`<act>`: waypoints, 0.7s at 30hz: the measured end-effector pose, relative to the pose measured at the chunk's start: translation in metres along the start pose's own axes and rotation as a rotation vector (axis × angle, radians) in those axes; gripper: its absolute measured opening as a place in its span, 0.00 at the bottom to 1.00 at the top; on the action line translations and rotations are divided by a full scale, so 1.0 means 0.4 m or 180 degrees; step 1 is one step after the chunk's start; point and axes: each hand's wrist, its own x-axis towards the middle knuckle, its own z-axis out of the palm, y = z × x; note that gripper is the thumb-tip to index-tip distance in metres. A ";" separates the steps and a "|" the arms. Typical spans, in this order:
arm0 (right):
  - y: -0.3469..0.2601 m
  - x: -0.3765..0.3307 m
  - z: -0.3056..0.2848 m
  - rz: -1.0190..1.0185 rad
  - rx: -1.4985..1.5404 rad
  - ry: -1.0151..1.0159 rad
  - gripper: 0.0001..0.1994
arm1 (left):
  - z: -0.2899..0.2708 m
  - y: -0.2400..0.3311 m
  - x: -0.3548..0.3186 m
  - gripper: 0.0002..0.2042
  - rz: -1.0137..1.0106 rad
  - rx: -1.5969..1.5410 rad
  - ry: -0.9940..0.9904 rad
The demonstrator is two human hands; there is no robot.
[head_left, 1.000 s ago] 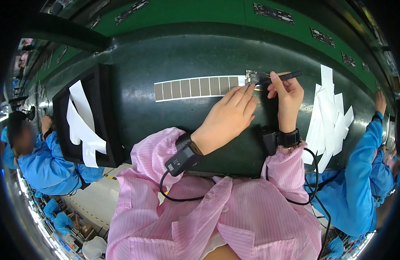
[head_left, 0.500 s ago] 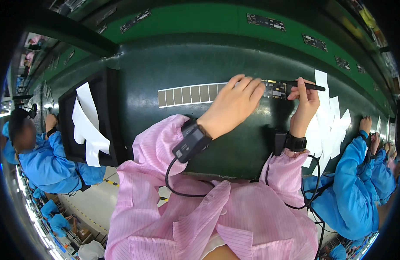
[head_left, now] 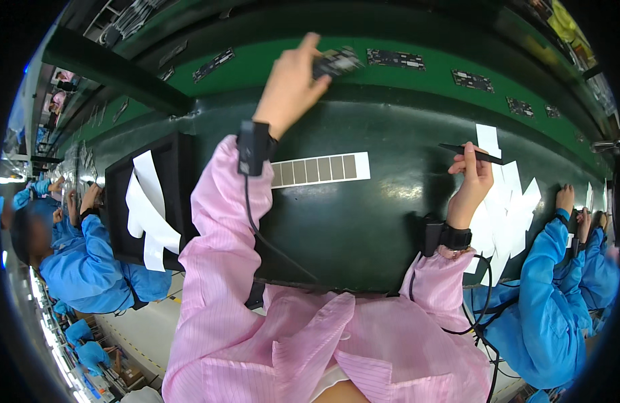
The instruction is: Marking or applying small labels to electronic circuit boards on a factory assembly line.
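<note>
Clearly, the left hand (head_left: 290, 86) had the left end of a flat, dark circuit board (head_left: 338, 62) gripped at its fingers and thumb, over the bright green belt (head_left: 439, 75) beyond the worktop; blur hid the exact finger contact. The right hand (head_left: 472, 180) was closed around a slim, rigid black tool (head_left: 472, 153), its tapered tip pointing left, above the worktop just beside a heap of smooth white strips (head_left: 505, 208).

Between the forearms, a glossy white label strip (head_left: 361, 166) lay flat on the dark green, shiny worktop (head_left: 363, 235), carrying matt grey-brown rectangles set edge to edge, with a bare white end at the right. To the left stood a black tray (head_left: 184, 174) with raised walls, where curled, glossy white ribbons (head_left: 148, 218) lay crossed. Thin pink striped cloth made up the sleeves (head_left: 222, 221), and a dark, boxy device was strapped at each wrist.

As for numbers: one board in the hand, one tool, one tray, and seven rectangles showing, the leftmost partly covered by the left sleeve. Four loose boards (head_left: 396, 59) lay to the right of the held one; those farther left were too small to count surely. The heaped strips overlapped too much to count.
</note>
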 end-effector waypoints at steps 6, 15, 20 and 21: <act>0.000 -0.018 0.016 0.0156 0.0017 -0.0109 0.09 | 0.131 -0.092 0.086 0.42 0.0279 0.0285 -0.0038; 0.006 -0.001 -0.010 0.0090 -0.0018 -0.0011 0.10 | 0.306 -0.041 0.176 0.40 0.0233 -0.0630 -0.0572; -0.017 -0.010 -0.006 -0.0040 0.0088 -0.0016 0.09 | 0.191 0.038 0.105 0.39 0.0311 -0.0692 -0.0412; -0.023 -0.014 -0.005 -0.0027 0.0083 -0.0012 0.09 | 0.156 0.071 0.071 0.39 0.0224 -0.0864 -0.0464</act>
